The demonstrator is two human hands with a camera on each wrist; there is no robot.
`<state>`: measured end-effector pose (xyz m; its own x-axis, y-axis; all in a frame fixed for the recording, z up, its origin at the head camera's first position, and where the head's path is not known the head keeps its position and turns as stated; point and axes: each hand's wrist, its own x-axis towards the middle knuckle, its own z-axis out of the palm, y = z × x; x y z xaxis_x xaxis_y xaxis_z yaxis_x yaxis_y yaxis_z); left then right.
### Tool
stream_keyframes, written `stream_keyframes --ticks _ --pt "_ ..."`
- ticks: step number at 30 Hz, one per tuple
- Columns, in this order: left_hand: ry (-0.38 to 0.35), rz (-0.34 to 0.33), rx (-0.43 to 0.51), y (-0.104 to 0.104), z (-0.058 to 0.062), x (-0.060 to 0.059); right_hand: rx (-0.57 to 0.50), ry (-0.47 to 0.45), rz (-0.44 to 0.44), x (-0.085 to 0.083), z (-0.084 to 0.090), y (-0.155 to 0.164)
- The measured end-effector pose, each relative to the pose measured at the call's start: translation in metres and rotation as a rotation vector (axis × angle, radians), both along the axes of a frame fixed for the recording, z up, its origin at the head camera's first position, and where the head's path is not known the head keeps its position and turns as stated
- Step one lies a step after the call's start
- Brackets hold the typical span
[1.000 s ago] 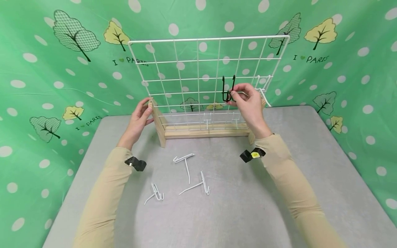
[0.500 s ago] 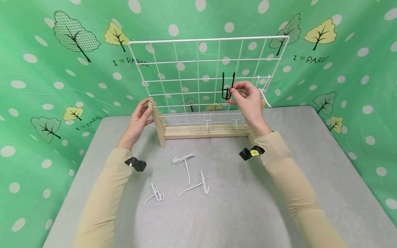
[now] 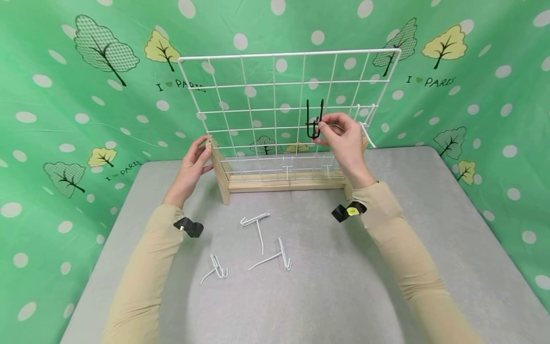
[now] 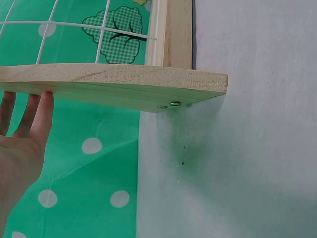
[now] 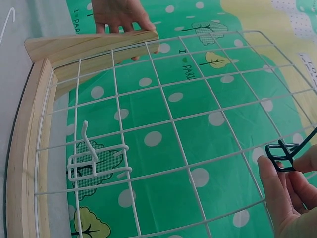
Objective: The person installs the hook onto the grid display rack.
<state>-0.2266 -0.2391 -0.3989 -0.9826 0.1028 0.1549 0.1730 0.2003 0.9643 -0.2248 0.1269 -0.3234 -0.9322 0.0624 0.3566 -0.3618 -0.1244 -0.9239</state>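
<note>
A white wire grid panel [image 3: 275,83] stands upright in a wooden base [image 3: 283,182] on the grey table [image 3: 335,291]. My right hand [image 3: 321,129] pinches a black wire hook [image 3: 314,119] against the grid's right half, at its middle rows; in the right wrist view the black hook [image 5: 281,154] lies on a horizontal wire between my fingertips [image 5: 273,184]. My left hand [image 3: 204,144] rests with straight fingers [image 4: 30,113] against the top of the left wooden side piece [image 4: 114,85].
Three loose white hooks [image 3: 259,228] [image 3: 278,256] [image 3: 216,270] lie on the table in front of the base. White hooks hang on the grid's low rows [image 3: 287,168] [image 5: 94,161] and at its right edge [image 3: 366,130]. Green dotted cloth backs the scene.
My right hand has lifted the black hook slightly up and left against the grid. The left hand and the loose hooks have not moved.
</note>
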Motion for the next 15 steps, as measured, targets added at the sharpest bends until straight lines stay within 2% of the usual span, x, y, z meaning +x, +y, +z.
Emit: stream_keyframes --ticks 15 --pt "-0.003 -0.002 0.013 0.0003 -0.0007 -0.0010 0.011 -0.005 0.007 0.0018 -0.0017 -0.0002"
